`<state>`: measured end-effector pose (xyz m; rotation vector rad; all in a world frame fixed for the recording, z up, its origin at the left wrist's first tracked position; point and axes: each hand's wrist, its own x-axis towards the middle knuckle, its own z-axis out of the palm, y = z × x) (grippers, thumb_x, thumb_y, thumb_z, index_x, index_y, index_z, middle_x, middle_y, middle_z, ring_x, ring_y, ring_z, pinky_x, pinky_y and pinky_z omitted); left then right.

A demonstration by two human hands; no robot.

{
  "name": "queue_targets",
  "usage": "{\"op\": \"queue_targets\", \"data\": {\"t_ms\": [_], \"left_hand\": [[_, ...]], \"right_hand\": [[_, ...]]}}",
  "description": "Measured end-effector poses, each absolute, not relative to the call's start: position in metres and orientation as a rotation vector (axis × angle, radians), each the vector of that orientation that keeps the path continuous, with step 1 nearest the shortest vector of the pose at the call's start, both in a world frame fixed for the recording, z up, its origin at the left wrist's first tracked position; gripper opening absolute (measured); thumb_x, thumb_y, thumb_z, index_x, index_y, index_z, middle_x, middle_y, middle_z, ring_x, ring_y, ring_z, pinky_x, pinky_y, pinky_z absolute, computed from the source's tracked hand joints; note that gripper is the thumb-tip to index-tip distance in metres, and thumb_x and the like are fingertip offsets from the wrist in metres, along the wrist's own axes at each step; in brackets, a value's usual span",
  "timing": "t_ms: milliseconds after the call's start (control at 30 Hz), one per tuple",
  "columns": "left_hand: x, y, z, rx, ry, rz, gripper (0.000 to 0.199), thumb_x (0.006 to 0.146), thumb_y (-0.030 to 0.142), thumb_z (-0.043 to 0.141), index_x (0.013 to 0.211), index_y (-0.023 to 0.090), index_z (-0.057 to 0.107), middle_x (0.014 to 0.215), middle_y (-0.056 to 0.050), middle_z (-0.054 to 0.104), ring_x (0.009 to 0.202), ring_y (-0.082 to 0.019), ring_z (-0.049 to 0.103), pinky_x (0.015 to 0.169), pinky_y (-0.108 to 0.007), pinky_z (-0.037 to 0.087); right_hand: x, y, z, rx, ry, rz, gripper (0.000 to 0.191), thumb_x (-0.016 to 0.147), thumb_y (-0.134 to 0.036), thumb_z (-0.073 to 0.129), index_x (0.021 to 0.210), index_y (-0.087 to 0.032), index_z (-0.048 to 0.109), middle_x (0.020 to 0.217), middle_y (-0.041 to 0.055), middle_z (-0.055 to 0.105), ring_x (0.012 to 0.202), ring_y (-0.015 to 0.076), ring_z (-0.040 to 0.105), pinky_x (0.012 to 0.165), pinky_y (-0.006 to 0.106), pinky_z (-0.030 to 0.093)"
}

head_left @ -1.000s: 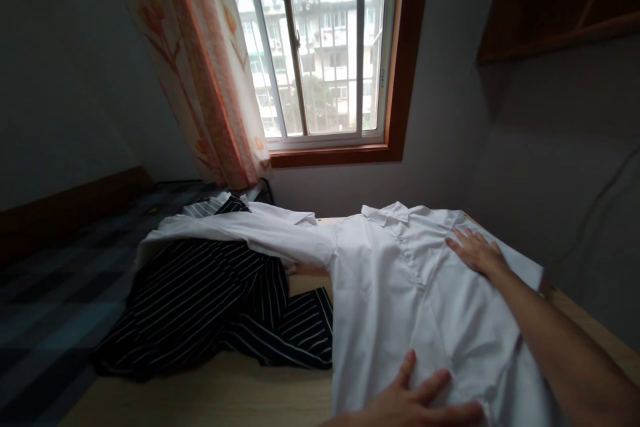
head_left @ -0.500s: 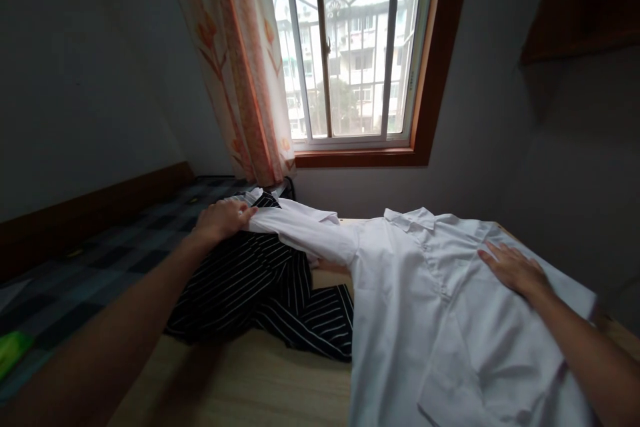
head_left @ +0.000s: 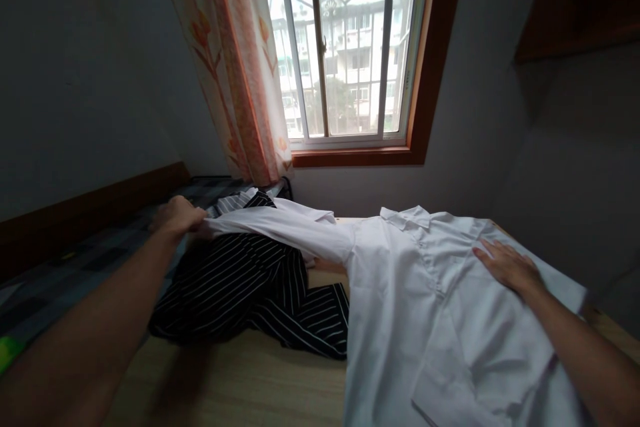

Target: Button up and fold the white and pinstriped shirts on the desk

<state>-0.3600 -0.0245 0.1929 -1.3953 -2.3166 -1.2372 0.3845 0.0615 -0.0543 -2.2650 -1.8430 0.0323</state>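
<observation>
The left hand (head_left: pixel 179 215) had moved farther out to the left than half a second earlier, drawing along the sleeve (head_left: pixel 295 227) of the white shirt (head_left: pixel 385 307) to its end. Its fingers were closed, grasping the fabric there; a second earlier it had been low over the front of the shirt. The right hand (head_left: pixel 510 268) stayed where it had been, released and flat, fingers slightly apart, pressing on the upper front of the shirt beside the button strip.

The white shirt lay spread on the desk (head_left: pixel 250 380), its collar (head_left: pixel 406 217) toward the window (head_left: pixel 350 47). The held sleeve stretched out sideways, crossing over a black garment (head_left: pixel 225 280) with thin white stripes, which lay bunched on the desk to the left of the shirt.

The shirt's cloth looked thin, smooth and softly wrinkled, with creases below the right hand. The desk was of pale wood with a faint grain. A bed (head_left: pixel 95 247) with a dark checked cover stood at the left, a bright green item (head_left: pixel 9 352) at its near edge. A sheer curtain (head_left: pixel 235 67) with orange flowers hung beside the window, which had a reddish-brown wooden frame (head_left: pixel 435 47).
</observation>
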Motion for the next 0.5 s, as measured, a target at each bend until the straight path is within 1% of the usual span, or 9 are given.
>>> {"op": "queue_targets", "data": {"t_ms": [67,100,167,200,267,367,400,433,500], "left_hand": [[-0.344,-0.024,0.206,-0.989,-2.487,-1.282,0.021,0.054,0.011,0.076,0.063,0.012,0.058,0.070,-0.007,0.065,0.090,-0.030,0.062,0.086,-0.057,0.047],[-0.331,-0.022,0.215,-0.819,-2.479,-1.367,0.021,0.058,0.012,0.075,0.073,0.009,0.061,0.084,-0.011,0.069,0.091,-0.029,0.062,0.086,-0.056,0.047],[-0.296,-0.019,0.237,-0.719,-2.232,-1.589,0.029,0.067,0.013,0.070,0.093,0.004,0.061,0.104,-0.015,0.068,0.093,-0.027,0.062,0.088,-0.053,0.048],[-0.274,-0.017,0.249,-0.761,-2.063,-1.626,0.033,0.072,0.013,0.066,0.102,0.002,0.059,0.106,-0.015,0.068,0.093,-0.026,0.061,0.091,-0.052,0.046],[-0.223,-0.018,0.270,-0.946,-1.737,-1.575,0.035,0.076,0.010,0.063,0.110,0.003,0.057,0.098,-0.009,0.069,0.090,-0.022,0.062,0.093,-0.046,0.046],[-0.138,-0.036,0.281,-1.385,-1.382,-1.509,0.029,0.085,0.015,0.059,0.113,0.009,0.056,0.084,-0.001,0.068,0.075,-0.014,0.063,0.080,-0.031,0.049],[-0.112,-0.046,0.276,-1.516,-1.284,-1.523,0.027,0.088,0.018,0.057,0.113,0.010,0.055,0.085,-0.002,0.067,0.071,-0.012,0.063,0.073,-0.027,0.049],[-0.088,-0.056,0.266,-1.659,-1.185,-1.527,0.026,0.091,0.024,0.054,0.114,0.010,0.054,0.090,-0.003,0.067,0.072,-0.012,0.063,0.070,-0.025,0.049],[-0.053,-0.074,0.237,-2.165,-0.925,-1.329,0.031,0.096,0.038,0.046,0.111,0.013,0.057,0.093,-0.005,0.068,0.079,-0.015,0.066,0.076,-0.029,0.050]], "right_hand": [[0.383,0.060,-0.053,-2.257,-1.850,0.018,0.079,0.090,-0.066,0.014,0.147,-0.018,0.038,0.153,0.0128,0.036,0.139,0.0318,0.033,0.111,0.055,0.025],[0.382,0.059,-0.052,-2.253,-1.851,0.006,0.078,0.090,-0.065,0.015,0.147,-0.018,0.040,0.152,0.0131,0.037,0.138,0.0320,0.034,0.111,0.055,0.026],[0.381,0.057,-0.050,-2.255,-1.835,-0.032,0.074,0.091,-0.062,0.019,0.143,-0.016,0.044,0.149,0.0147,0.041,0.136,0.0322,0.038,0.110,0.052,0.028],[0.380,0.055,-0.048,-2.259,-1.819,-0.059,0.071,0.091,-0.060,0.021,0.140,-0.015,0.048,0.146,0.0155,0.045,0.133,0.0324,0.041,0.108,0.050,0.030],[0.376,0.051,-0.043,-2.251,-1.785,-0.133,0.063,0.091,-0.053,0.026,0.130,-0.015,0.058,0.136,0.0166,0.055,0.125,0.0329,0.048,0.105,0.048,0.035],[0.361,0.044,-0.031,-2.132,-1.721,-0.266,0.051,0.090,-0.043,0.031,0.117,-0.015,0.065,0.126,0.0167,0.061,0.118,0.0334,0.052,0.102,0.047,0.037],[0.353,0.040,-0.026,-2.061,-1.702,-0.272,0.051,0.090,-0.041,0.031,0.117,-0.014,0.064,0.126,0.0172,0.061,0.120,0.0336,0.051,0.104,0.047,0.037],[0.344,0.036,-0.020,-1.984,-1.705,-0.217,0.052,0.091,-0.041,0.029,0.122,-0.014,0.062,0.129,0.0179,0.059,0.123,0.0341,0.049,0.105,0.048,0.035],[0.325,0.024,-0.008,-1.829,-1.805,0.023,0.060,0.094,-0.044,0.021,0.136,-0.014,0.051,0.132,0.0179,0.058,0.127,0.0349,0.046,0.105,0.051,0.036]]}}
